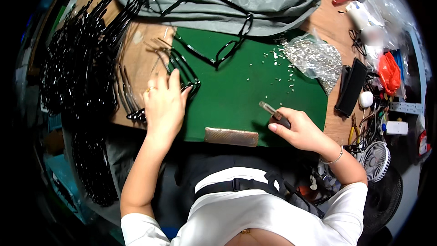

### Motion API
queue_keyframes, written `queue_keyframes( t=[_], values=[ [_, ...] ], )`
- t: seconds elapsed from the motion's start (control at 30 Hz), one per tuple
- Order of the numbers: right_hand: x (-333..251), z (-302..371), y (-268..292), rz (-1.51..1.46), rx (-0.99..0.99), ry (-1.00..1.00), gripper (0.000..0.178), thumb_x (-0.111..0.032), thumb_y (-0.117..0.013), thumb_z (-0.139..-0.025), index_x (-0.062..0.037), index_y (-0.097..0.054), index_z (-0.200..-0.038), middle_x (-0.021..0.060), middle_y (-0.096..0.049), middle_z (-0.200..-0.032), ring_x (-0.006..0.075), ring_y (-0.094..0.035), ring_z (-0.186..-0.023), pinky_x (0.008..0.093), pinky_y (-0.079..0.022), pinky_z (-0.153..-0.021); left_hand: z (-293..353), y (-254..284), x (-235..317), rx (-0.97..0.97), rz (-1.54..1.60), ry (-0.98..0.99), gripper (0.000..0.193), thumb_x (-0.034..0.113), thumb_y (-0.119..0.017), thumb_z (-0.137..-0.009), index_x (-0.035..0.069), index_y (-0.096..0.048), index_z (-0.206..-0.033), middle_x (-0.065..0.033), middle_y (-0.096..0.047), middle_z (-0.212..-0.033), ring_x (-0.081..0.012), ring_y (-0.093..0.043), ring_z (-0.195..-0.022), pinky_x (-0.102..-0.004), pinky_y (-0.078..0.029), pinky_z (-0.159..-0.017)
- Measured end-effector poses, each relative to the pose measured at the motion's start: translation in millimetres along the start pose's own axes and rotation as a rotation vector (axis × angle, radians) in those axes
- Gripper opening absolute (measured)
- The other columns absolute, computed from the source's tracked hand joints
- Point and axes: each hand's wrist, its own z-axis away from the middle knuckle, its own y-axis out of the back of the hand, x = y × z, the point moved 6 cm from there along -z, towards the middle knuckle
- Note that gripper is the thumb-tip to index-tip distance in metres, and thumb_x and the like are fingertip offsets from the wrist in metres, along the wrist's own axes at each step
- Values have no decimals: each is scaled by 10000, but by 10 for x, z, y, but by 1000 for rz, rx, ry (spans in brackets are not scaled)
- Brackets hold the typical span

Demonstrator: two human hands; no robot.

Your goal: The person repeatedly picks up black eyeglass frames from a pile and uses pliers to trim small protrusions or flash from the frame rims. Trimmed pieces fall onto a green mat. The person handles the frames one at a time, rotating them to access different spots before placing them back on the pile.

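The left hand (165, 102) reached over the left edge of the green mat (218, 105), palm down and fingers slightly spread, touching a few slender, glossy black strips (185, 66); I could not tell whether it gripped any. The strips lay partly on the mat and partly beneath that hand. The right hand (298, 130), above the mat's near right part, pinched a short hand tool (282, 120) with a dark handle between thumb and fingers, its metal tip pointing far and left.

Between the hands, a ridged metal bar (231, 137) lay along the mat's near edge. Far right, a clear plastic bag (316, 54) held many tiny silvery pieces, with others scattered beside it. A large black bundle (77, 68) filled the left side, and grey cloth (277, 9) covered the far side.
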Motion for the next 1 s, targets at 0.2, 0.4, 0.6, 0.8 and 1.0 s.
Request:
queue_keyframes(
  t=[0.2, 0.4, 0.6, 0.8, 1.0],
  values=[
    [132, 160, 181, 502, 315, 109, 352, -86, -603, -701, 25, -484, -1013, 159, -477, -1009, 322, -549, -804, 383, -452, -720, -447, 205, 523, 217, 497, -149, 425, 219, -633, -741, -28, -481, -1052, -191, -516, -980, -326, -489, -917, -389, -399, -789],
    [71, 293, 81, 445, 258, 136, 359, -68, -604, -691, 17, -486, -1019, 160, -476, -1021, 316, -537, -818, 387, -444, -718, -648, -148, 861, 54, 851, -62, 181, 163, -532, -830, -14, -510, -857, -133, -588, -776, -257, -574, -658, -331, -461, -621],
    [345, 37, 264, 333, 346, 16, 137, -89, -570, -715, 3, -511, -799, 167, -531, -752, 335, -538, -734, 393, -441, -667, -210, 648, 1072, -309, 1816, 188, 237, 252, -420, -905, 22, -368, -925, -170, -611, -806, -168, -559, -466, -267, -481, -515],
    [338, -70, 84, 425, 378, 49, 152, -75, -609, -686, -12, -509, -780, 139, -526, -750, 307, -531, -754, 393, -418, -669, 537, 566, 984, -395, 1949, 74, 704, -127, -598, -690, 37, -145, -1203, -239, -539, -1027, -144, -597, -723, -214, -470, -644],
    [274, -20, 103, 410, 366, 91, 127, -46, -590, -689, -5, -512, -780, 139, -528, -749, 301, -535, -738, 375, -413, -627, 617, 397, 1207, -268, 1766, -82, 1001, -107, -634, -649, 122, 56, -1338, -194, -509, -1044, -78, -534, -664, -239, -489, -681]
  ],
)
